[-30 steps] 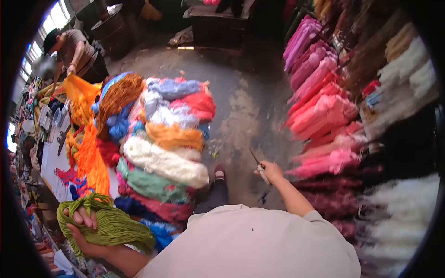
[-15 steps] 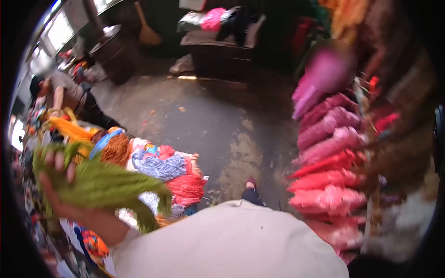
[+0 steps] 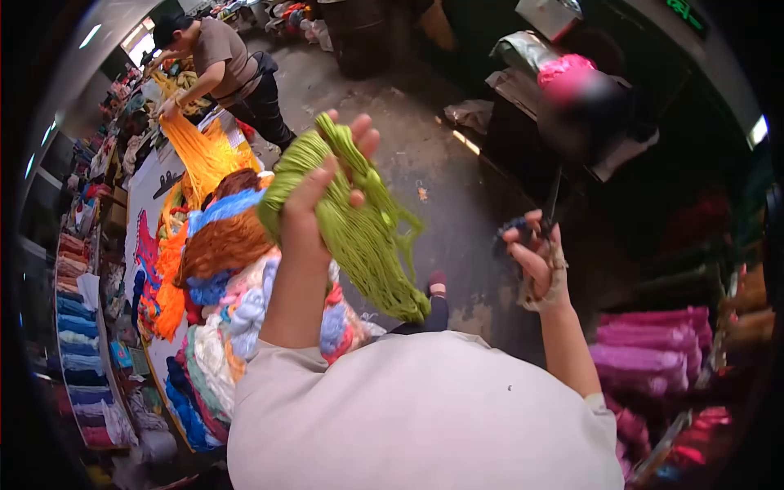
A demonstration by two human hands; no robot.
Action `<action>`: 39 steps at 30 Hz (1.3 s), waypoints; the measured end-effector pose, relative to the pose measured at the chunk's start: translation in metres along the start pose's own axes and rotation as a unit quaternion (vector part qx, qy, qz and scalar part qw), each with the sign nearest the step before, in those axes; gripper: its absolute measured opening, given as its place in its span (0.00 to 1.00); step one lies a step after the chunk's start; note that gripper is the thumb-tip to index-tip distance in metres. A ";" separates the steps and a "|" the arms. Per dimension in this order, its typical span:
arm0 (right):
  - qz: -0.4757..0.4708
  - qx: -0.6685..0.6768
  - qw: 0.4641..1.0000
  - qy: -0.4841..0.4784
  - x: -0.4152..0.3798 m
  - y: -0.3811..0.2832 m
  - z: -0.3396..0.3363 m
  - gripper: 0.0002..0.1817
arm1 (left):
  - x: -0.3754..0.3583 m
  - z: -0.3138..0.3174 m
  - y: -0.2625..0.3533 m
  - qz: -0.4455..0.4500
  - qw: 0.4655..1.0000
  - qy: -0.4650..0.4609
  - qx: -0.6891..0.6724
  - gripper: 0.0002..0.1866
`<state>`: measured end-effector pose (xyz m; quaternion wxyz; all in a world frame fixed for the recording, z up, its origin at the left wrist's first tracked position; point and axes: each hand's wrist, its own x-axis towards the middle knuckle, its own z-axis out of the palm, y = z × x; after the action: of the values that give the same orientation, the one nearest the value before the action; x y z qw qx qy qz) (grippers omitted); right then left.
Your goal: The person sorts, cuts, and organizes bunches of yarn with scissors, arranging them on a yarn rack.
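Note:
My left hand (image 3: 302, 222) is closed round a green skein of yarn (image 3: 359, 253), thumb across the front and fingertips showing behind it. The skein's strands hang down to the right, over the floor in front of me. On the right, my raised right hand (image 3: 539, 268) grips scissors (image 3: 554, 194) with a dark handle, their blade pointing up. Some light material is wrapped round that hand near the wrist. Below and left of the skein lie heaped skeins in brown (image 3: 220, 257), blue and white on a table.
A co-worker (image 3: 224, 61) bends over the table's far end, hands on orange yarn (image 3: 204, 159). Shelves of folded yarn (image 3: 77, 335) stand at far left. Pink and purple skeins (image 3: 649, 351) hang at right. A dark cabinet (image 3: 523, 122) bears bags ahead.
The view has swung left. My left hand has brought the green skein from the far left to in front of me. My right hand with the scissors has come into view.

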<state>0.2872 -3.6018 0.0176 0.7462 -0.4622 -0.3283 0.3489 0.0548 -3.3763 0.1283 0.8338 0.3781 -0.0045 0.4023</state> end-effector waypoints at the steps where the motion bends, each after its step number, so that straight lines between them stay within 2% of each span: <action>1: -0.038 -0.002 0.999 -0.027 0.044 -0.017 0.021 0.24 | 0.024 -0.005 -0.016 -0.007 1.000 0.012 0.017 0.31; 3: -0.065 -0.018 0.996 -0.063 0.122 -0.024 0.043 0.20 | 0.072 -0.022 -0.047 -0.017 0.999 0.020 0.036 0.33; 4: -0.018 0.062 0.993 -0.094 0.160 -0.021 0.045 0.29 | 0.099 -0.027 -0.059 -0.023 0.998 0.029 0.048 0.34; 6: -0.050 -0.091 0.990 -0.099 0.230 -0.014 0.051 0.28 | 0.155 -0.030 -0.087 -0.027 0.995 0.055 0.073 0.34; 7: -0.123 -0.151 0.973 -0.124 0.265 -0.006 0.049 0.28 | 0.183 -0.043 -0.099 -0.036 0.991 0.041 0.124 0.33; 9: -0.104 -0.153 0.973 -0.136 0.322 0.000 0.044 0.27 | 0.236 -0.054 -0.123 -0.060 0.987 0.037 0.144 0.32; 12: -0.083 -0.112 0.982 -0.128 0.393 0.016 0.041 0.25 | 0.301 -0.070 -0.140 -0.026 0.976 0.053 0.210 0.29; 15: -0.112 -0.164 0.972 -0.124 0.477 0.032 0.028 0.23 | 0.372 -0.104 -0.152 -0.004 0.959 0.086 0.270 0.27; 18: -0.085 -0.098 0.984 -0.119 0.569 0.057 0.011 0.22 | 0.452 -0.135 -0.168 0.025 0.966 0.185 0.177 0.24; 21: -0.050 -0.023 0.988 -0.142 0.671 0.072 -0.005 0.22 | 0.535 -0.178 -0.177 0.034 0.963 0.214 0.162 0.23; 22: -0.011 0.033 0.988 -0.151 0.705 0.074 -0.006 0.22 | 0.562 -0.187 -0.178 0.044 0.959 0.234 0.154 0.21; 25: 0.101 0.184 0.957 -0.198 0.803 0.091 -0.001 0.25 | 0.625 -0.221 -0.167 0.078 0.945 0.281 0.146 0.20; 28: 0.196 0.191 0.932 -0.237 0.884 0.115 0.024 0.27 | 0.676 -0.262 -0.154 0.102 0.927 0.351 0.085 0.21; 30: 0.205 0.171 0.926 -0.268 0.932 0.146 0.049 0.27 | 0.714 -0.289 -0.142 0.131 0.932 0.327 0.086 0.23; 32: 0.210 0.112 0.923 -0.302 0.979 0.179 0.073 0.27 | 0.746 -0.330 -0.131 0.143 0.919 0.361 0.068 0.24; 37: 0.231 0.152 0.914 -0.298 1.134 0.257 0.140 0.26 | 0.825 -0.476 -0.065 0.144 0.911 0.375 -0.094 0.10; 39: 0.213 0.128 0.937 -0.246 1.209 0.282 0.168 0.24 | 0.849 -0.535 -0.024 0.162 0.888 0.419 -0.101 0.07</action>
<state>0.7434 -2.4352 0.0203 0.6029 -0.3212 -0.3482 0.6419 0.4862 -2.4798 -0.0042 0.7151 0.0826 0.2437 0.6499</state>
